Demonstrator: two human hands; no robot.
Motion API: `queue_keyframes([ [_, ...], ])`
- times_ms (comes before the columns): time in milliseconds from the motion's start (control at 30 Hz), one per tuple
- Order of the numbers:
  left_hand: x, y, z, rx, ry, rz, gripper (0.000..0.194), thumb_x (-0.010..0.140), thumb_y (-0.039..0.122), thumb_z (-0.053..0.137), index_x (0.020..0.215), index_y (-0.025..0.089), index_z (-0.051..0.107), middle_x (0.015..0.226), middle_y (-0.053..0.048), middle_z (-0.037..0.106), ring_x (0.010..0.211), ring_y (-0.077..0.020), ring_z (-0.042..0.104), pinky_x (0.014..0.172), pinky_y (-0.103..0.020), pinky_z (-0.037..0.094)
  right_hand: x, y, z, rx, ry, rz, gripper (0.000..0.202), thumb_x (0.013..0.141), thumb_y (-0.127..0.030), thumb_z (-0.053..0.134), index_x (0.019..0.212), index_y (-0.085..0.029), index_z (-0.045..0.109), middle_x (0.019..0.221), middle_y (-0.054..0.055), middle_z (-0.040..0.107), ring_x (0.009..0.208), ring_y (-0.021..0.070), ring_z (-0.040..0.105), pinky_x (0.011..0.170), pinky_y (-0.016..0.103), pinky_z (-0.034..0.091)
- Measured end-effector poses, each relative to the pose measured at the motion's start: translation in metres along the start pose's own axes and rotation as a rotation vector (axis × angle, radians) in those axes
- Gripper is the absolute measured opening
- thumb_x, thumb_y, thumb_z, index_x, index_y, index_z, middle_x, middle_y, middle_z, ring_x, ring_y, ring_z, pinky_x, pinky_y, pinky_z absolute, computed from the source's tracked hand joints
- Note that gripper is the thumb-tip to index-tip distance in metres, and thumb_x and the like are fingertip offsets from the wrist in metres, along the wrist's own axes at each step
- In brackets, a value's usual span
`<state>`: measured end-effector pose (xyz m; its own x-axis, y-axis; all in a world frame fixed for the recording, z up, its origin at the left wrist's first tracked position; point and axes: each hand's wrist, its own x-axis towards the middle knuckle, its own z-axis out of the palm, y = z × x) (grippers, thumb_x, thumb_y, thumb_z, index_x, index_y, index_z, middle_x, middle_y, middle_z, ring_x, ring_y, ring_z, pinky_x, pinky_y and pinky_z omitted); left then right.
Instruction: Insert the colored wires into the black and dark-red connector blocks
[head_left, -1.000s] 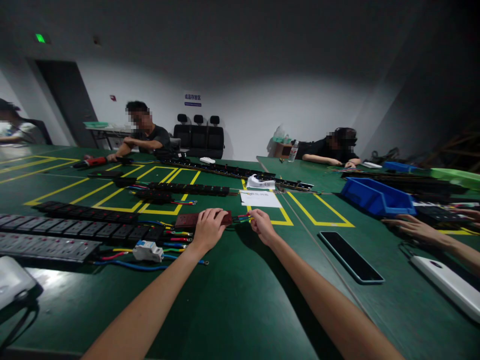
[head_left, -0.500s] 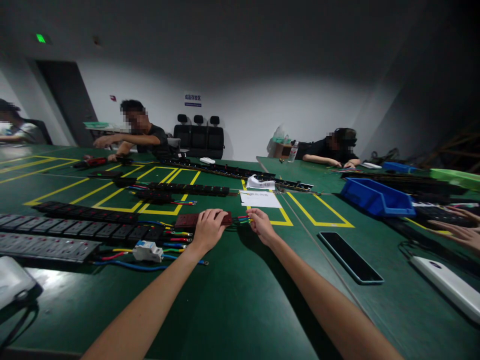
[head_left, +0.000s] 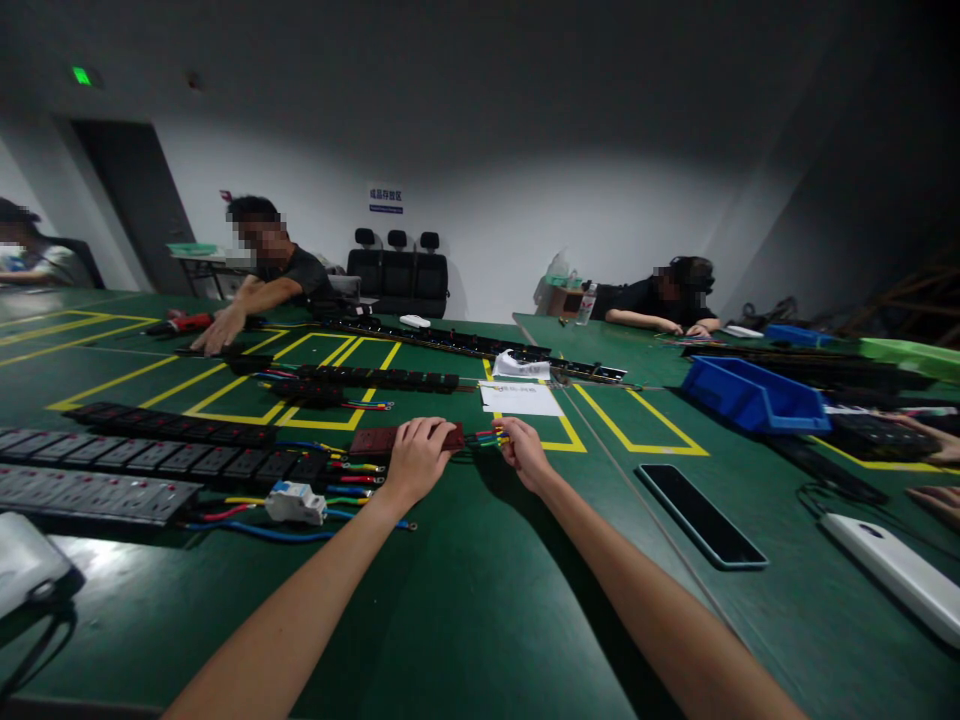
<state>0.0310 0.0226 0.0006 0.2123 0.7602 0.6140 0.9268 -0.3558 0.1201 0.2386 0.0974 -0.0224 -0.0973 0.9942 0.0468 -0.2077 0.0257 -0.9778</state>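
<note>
Under my left hand [head_left: 417, 460] lies a dark red block [head_left: 367, 440], perhaps a socket module; my fingers wrap over its top. Coloured wires [head_left: 480, 439], red, green, blue and yellow, come out of its right end. My right hand [head_left: 523, 452] pinches the ends of these wires between thumb and fingers. To the left, long black and grey power strips [head_left: 97, 495] lie side by side with lugged wire ends pointing at my left forearm. A small white circuit breaker [head_left: 296, 502] sits among those wires.
A phone [head_left: 701, 515] lies right of my right arm, with a white power bank [head_left: 892, 570] beyond. A blue bin [head_left: 754, 393] stands behind them. White paper [head_left: 520, 398] lies ahead. A co-worker [head_left: 262, 265] reaches across the far left; another person's hand [head_left: 937, 500] shows at the right edge.
My hands stay almost still on the block and wires. The co-worker at far left has lowered an arm to the table. The hands at the right edge have drawn back rightward.
</note>
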Motion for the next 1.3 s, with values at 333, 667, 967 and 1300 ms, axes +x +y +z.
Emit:
queue_keyframes([
  [333, 0.0, -0.001, 0.0, -0.008, -0.004, -0.007, 0.038, 0.087, 0.022, 0.066, 0.125, 0.027, 0.062, 0.125, -0.008, 0.065, 0.119, -0.028, 0.056, 0.103, -0.047, 0.042, 0.004, 0.005, -0.001, -0.019, -0.004, -0.016, 0.028, 0.069, -0.041, 0.064, 0.088, -0.019, 0.062, 0.041, -0.012, 0.036, 0.032, 0.0054, 0.028, 0.032, 0.017, 0.016],
  [667, -0.001, -0.001, 0.0, -0.005, -0.002, 0.001, 0.035, 0.089, 0.023, 0.065, 0.124, 0.026, 0.062, 0.125, -0.008, 0.065, 0.119, -0.0281, 0.055, 0.103, -0.046, 0.041, 0.003, 0.004, 0.0, -0.018, 0.004, -0.017, 0.03, 0.069, -0.043, 0.068, 0.086, -0.019, 0.063, 0.042, -0.011, 0.037, 0.032, 0.0053, 0.029, 0.032, 0.017, 0.016],
  [967, 0.0, -0.001, -0.001, 0.002, 0.027, -0.009, 0.036, 0.089, 0.021, 0.065, 0.124, 0.025, 0.061, 0.127, -0.008, 0.064, 0.12, -0.028, 0.055, 0.103, -0.046, 0.041, -0.002, -0.002, 0.001, 0.01, -0.052, 0.004, 0.052, 0.074, -0.058, 0.069, 0.103, -0.015, 0.068, 0.043, -0.011, 0.038, 0.034, 0.0055, 0.029, 0.033, 0.017, 0.015],
  [1300, -0.001, -0.002, 0.0, 0.019, 0.06, 0.007, 0.036, 0.089, 0.021, 0.065, 0.124, 0.024, 0.061, 0.127, -0.008, 0.064, 0.119, -0.028, 0.055, 0.103, -0.046, 0.04, -0.005, -0.005, 0.005, 0.012, -0.08, 0.037, 0.062, 0.072, -0.069, 0.071, 0.097, -0.012, 0.073, 0.045, -0.01, 0.036, 0.037, 0.0038, 0.027, 0.035, 0.017, 0.015],
])
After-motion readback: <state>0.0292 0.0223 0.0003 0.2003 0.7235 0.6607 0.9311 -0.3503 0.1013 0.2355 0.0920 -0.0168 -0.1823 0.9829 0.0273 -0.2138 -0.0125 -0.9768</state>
